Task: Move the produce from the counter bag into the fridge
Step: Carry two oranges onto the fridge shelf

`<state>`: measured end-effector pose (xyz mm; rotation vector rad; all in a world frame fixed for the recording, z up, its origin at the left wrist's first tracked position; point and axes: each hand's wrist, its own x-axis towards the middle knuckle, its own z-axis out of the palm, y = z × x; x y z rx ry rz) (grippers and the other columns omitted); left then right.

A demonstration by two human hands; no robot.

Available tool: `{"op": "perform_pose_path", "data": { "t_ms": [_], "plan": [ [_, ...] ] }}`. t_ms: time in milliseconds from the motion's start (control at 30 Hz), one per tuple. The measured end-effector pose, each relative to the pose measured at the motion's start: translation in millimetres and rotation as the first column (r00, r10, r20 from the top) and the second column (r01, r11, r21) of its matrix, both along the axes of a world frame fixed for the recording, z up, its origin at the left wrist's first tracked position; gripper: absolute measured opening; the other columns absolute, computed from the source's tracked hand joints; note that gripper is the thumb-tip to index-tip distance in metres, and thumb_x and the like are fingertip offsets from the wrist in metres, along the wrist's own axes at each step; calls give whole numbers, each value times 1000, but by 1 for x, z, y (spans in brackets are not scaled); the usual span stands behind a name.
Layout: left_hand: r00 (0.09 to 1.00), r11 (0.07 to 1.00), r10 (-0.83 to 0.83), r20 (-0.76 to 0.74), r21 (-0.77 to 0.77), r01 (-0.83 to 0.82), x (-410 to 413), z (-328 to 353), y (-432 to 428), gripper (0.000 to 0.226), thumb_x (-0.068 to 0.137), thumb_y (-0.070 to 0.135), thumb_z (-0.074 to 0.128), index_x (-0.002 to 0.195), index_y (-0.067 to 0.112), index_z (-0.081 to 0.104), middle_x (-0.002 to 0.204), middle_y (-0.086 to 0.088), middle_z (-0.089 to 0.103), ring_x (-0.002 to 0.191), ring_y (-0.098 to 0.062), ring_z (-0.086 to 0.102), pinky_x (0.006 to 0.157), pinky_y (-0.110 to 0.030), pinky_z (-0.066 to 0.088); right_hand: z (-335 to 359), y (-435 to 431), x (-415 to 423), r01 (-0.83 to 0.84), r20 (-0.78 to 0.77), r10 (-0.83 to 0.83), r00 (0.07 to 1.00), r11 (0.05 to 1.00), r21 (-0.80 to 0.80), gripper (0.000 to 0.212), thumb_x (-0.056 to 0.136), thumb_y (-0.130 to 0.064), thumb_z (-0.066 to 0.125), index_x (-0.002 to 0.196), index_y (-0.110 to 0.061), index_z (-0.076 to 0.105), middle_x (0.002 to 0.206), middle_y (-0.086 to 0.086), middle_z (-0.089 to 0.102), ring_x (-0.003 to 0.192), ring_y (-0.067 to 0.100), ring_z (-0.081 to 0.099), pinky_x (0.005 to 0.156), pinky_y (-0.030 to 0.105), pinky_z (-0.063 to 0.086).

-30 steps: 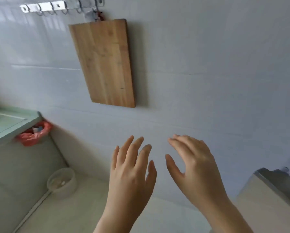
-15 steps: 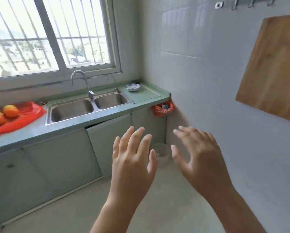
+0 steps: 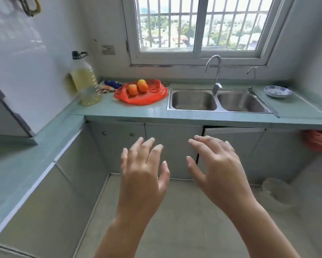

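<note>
A: Step?
B: Approach, looks like the very start. Both fruits sit in the red plastic bag on the pale green counter, just left of the double sink and near the back wall. Nothing is held.
A: Hands?
B: The left hand and right hand are raised in front of the person at cabinet height. Fingers are spread and loose, both hands empty. They're side by side, not touching, and well apart from the bag.
A: Next move?
B: Judgement: step up, reach over the counter's front edge and take a fruit. There are two, the front fruit and the rear fruit, touching or nearly so. One per hand would work, or gather the bag by its rim. No fridge is identifiable in view, so the person would have to turn to find it.
A: Materials?
B: The bag is thin, crinkly, glossy film, lying open and flat, and would probably slump if lifted. The fruits are round and smooth, orange with yellow and reddish patches; can't tell the kind. They'd likely roll if nudged. The counter is smooth and shiny. The sink is brushed steel with a curved faucet behind it. A big clear plastic oil bottle of yellow liquid stands near the bag's left side, something for the reaching arm to avoid.
</note>
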<state>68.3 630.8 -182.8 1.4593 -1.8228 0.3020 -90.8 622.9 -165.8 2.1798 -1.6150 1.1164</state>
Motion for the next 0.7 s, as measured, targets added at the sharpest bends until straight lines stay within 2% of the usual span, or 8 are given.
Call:
{"op": "perform_pose_path", "data": {
  "t_ms": [200,333,467,633,700],
  "plan": [
    [998,998,57,-9,8,-57,24,-20,-84,35,80,27,45,109,13,58,118,-8,61,119,-24,43,99,-55,29,-18,-99,28,-108,22,107,994,994,32,42,79,-34,46,106,-9,67,107,7,68,99,29,63,88,55,47],
    [998,998,69,10,-8,-69,18,-13,-169,36,79,28,45,107,12,62,117,-8,62,116,-28,51,98,-54,33,-20,-186,24,-115,47,113,992,993,27,43,79,-34,46,106,-8,67,106,8,68,94,32,63,85,54,49],
    [997,998,61,-47,27,-60,13,0,-249,37,79,30,45,107,13,62,116,-7,63,114,-29,55,98,-52,35,-12,-270,18,-105,56,103,993,994,36,45,78,-35,44,105,-7,67,104,10,68,93,34,63,84,52,50],
    [988,990,136,-76,56,-132,41,-2,-318,37,80,31,44,108,14,60,116,-8,63,113,-29,56,98,-51,35,-4,-356,44,-167,69,165,984,985,34,44,80,-34,44,105,-7,67,104,11,68,95,34,63,82,53,50],
    [982,982,173,-79,86,-166,59,-8,-340,38,80,31,43,108,14,61,116,-8,63,113,-29,56,97,-53,36,-10,-381,60,-186,70,183,981,982,42,38,80,-31,51,104,-7,67,103,11,68,93,33,63,83,51,51]
  ]
}}
